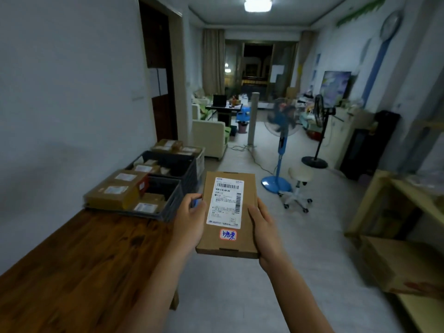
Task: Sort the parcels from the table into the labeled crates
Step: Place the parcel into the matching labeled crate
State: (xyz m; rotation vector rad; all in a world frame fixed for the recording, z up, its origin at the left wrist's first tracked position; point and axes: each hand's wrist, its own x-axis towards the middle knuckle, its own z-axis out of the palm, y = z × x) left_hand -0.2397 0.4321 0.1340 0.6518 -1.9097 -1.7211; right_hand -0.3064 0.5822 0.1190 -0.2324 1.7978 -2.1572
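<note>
Two bare forearms reach forward from the bottom of the view, and both hands hold one flat cardboard parcel (228, 215) in the air, over the pale floor just right of the table's edge. The left hand (191, 219) grips the parcel's left long side, fingers curled around the edge; something small and blue shows between those fingers, too small to identify. The right hand (263, 227) grips the right long side, thumb lying on the top face. The hands are apart, one on each side of the parcel.

The parcel's top faces the camera. It carries a white shipping label (225, 203) with barcodes and, nearer the person, a small orange-bordered sticker (228, 235) with blue handwriting.

To the left lies a dark wooden table (79, 265). At its far end sits a dark plastic crate (165, 200) holding several cardboard boxes with white labels, some piled above its rim. Directly behind it stands a second dark crate (182, 164) with more labelled boxes inside. Beyond that is a lighter crate (200, 162) with brown boxes stacked on top.

To the right, a pale wooden shelf unit (408, 212) holds a cardboard box on a lower level.

Further off on the floor stand a white wheeled stool (299, 186), a blue pedestal fan (281, 145) and a black pedestal fan (318, 131). The long room beyond contains cream sofas, a cluttered desk, curtains and a dark balcony doorway, under a lit ceiling lamp (258, 4).
</note>
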